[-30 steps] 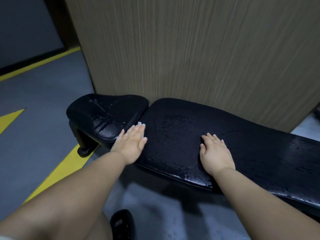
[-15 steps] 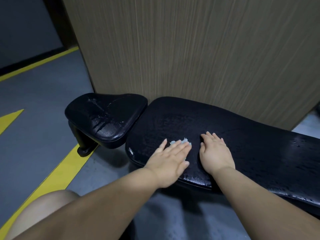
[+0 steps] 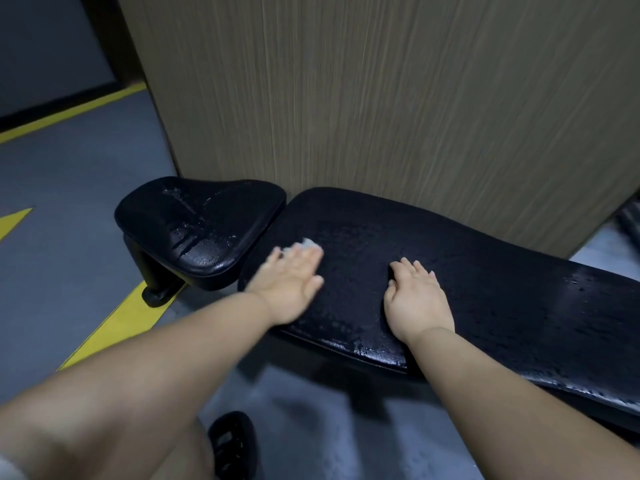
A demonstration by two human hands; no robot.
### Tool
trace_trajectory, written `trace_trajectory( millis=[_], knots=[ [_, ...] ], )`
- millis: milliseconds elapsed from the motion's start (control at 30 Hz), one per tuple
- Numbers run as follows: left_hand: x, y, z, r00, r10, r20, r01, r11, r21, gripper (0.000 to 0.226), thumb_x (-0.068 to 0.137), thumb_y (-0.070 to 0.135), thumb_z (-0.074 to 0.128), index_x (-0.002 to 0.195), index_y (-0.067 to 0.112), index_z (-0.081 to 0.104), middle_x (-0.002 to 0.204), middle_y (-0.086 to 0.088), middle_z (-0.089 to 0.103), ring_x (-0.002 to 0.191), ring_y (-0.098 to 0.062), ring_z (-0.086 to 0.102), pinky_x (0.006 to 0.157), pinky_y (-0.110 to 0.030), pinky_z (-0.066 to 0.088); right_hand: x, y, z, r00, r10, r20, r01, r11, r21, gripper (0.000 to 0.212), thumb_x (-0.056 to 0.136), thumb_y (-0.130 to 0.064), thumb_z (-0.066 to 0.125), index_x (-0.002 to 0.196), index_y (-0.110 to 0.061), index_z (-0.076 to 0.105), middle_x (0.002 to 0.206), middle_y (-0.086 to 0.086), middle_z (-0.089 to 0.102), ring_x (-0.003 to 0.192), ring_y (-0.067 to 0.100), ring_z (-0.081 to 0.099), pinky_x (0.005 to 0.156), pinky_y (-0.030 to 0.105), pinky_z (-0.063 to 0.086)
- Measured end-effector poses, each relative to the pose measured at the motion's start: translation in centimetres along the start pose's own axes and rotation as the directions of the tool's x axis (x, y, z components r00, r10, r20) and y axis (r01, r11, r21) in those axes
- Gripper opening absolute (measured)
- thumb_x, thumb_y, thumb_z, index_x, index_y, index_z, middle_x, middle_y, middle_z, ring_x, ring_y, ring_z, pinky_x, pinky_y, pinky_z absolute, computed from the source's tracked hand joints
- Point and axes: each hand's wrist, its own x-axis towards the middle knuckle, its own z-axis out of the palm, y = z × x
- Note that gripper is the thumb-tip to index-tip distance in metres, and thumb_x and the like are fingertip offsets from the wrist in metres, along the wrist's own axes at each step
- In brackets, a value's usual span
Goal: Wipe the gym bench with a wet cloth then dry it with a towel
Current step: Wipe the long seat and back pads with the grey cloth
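Wet cloth [image 3: 307,243] is pressed under the flat, straight-fingered left hand [image 3: 289,282] at the gym bench [image 3: 502,289] pad's left end, for wiping pressure. Right hand [image 3: 417,299] is laid flat, holding nothing, likely for bracing.

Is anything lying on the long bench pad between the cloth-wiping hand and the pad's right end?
Yes: the right hand lies flat on the long pad, to the right of the left hand pressing the cloth. A wipe rightward would likely meet it. No other object shows on the pad.
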Motion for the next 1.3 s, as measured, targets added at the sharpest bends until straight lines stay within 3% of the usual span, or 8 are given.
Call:
trace_trajectory(
  millis=[100,233,467,600,667,767,900,1300],
  knots=[
    [-0.2,5.0,0.7,0.973,0.227,0.046,-0.226,0.974,-0.024,0.059,0.105,0.039,0.021,0.155,0.024,-0.003,0.163,0.007,-0.009,0.149,-0.010,-0.008,0.120,-0.038,-0.010,0.0,0.0,0.1,1.000,-0.005,0.000,0.005,1.000,-0.002,0.045,0.101,-0.025,0.028,0.145,-0.019,0.035,0.157,0.001,0.027,0.147,0.017,0.015,0.121,0.033,0.006],
    [1.7,4.8,0.3,0.960,0.266,0.087,-0.262,0.964,-0.048,0.055,0.105,0.040,0.018,0.155,0.029,-0.003,0.161,0.015,-0.009,0.147,-0.004,-0.010,0.119,-0.042,-0.013,0.0,0.2,0.2,1.000,-0.005,0.008,0.006,1.000,-0.003,0.045,0.102,-0.025,0.028,0.146,-0.020,0.034,0.157,0.000,0.026,0.147,0.016,0.014,0.121,0.032,0.006],
    [5.6,-3.9,-1.1,0.989,-0.108,0.103,0.114,0.992,-0.057,0.055,0.105,0.039,0.016,0.155,0.029,-0.005,0.162,0.010,-0.009,0.149,-0.008,-0.006,0.120,-0.041,-0.009,0.3,0.1,0.1,1.000,-0.012,0.008,0.012,1.000,0.004,0.045,0.101,-0.023,0.029,0.145,-0.020,0.036,0.157,0.000,0.026,0.147,0.017,0.015,0.121,0.032,0.006],
    [6.4,-4.2,-1.3,0.971,-0.219,0.100,0.227,0.971,-0.080,0.056,0.105,0.038,0.016,0.156,0.023,-0.003,0.163,0.006,-0.008,0.149,-0.012,-0.006,0.121,-0.040,-0.006,0.3,0.2,0.1,1.000,-0.002,0.007,0.002,1.000,0.006,0.045,0.100,-0.023,0.029,0.145,-0.020,0.036,0.157,-0.001,0.027,0.147,0.017,0.015,0.121,0.033,0.007],
    [6.8,-2.5,-1.4,0.980,-0.172,0.097,0.179,0.982,-0.063,0.056,0.105,0.039,0.016,0.155,0.023,-0.005,0.163,0.005,-0.010,0.149,-0.014,-0.007,0.120,-0.041,-0.008,0.4,0.0,0.0,1.000,0.000,0.012,0.000,1.000,-0.002,0.045,0.100,-0.024,0.029,0.144,-0.020,0.036,0.157,-0.001,0.026,0.147,0.017,0.015,0.121,0.033,0.006],
    [7.0,2.0,-1.1,0.994,0.061,0.090,-0.057,0.997,-0.050,0.056,0.105,0.038,0.018,0.155,0.024,-0.003,0.163,0.003,-0.007,0.149,-0.014,-0.006,0.120,-0.043,-0.009,0.5,-0.1,0.0,1.000,-0.003,0.020,0.004,1.000,-0.013,0.045,0.100,-0.023,0.029,0.144,-0.020,0.035,0.157,0.000,0.026,0.147,0.018,0.015,0.120,0.034,0.007],
    [6.7,5.7,-0.2,0.953,0.280,0.113,-0.277,0.960,-0.043,0.055,0.105,0.039,0.019,0.155,0.028,-0.002,0.162,0.013,-0.007,0.148,-0.006,-0.009,0.119,-0.043,-0.013,0.4,0.1,0.1,0.999,-0.014,0.034,0.015,0.999,-0.030,0.047,0.101,-0.025,0.027,0.147,-0.020,0.032,0.158,0.001,0.024,0.147,0.017,0.013,0.121,0.033,0.006],
    [8.7,-6.3,-1.6,0.969,-0.225,0.104,0.236,0.965,-0.116,0.055,0.105,0.038,0.016,0.156,0.024,0.000,0.163,0.007,-0.005,0.150,-0.013,-0.004,0.121,-0.042,-0.004,0.8,-0.8,-0.5,0.993,0.005,0.121,0.011,0.991,-0.136,0.051,0.098,-0.022,0.025,0.149,-0.015,0.024,0.159,0.008,0.019,0.148,0.023,0.011,0.121,0.036,0.005]
  ],
)
